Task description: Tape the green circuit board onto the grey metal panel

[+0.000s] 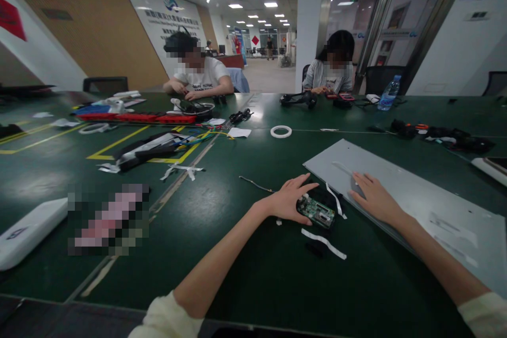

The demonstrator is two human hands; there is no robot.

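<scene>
My left hand (291,200) is around the left end of a green circuit board (320,213) in a black housing, thumb on the near side and fingers on the far side. The board lies on the dark green table, and part of it is hidden under my hand. My right hand (372,196) rests on a flat light-grey panel (420,211), its fingers stretched out. One white strip (325,244) lies just in front of the board, and another white strip (336,202) is between the board and the panel. A thin cable (255,185) runs out left of my left hand.
A roll of white tape (281,131) lies ahead. Further left are a black-and-white device with wires (152,149), red bars (138,117) and a white power bank-like block (31,232). A water bottle (390,94) stands far right. Two people sit across the table.
</scene>
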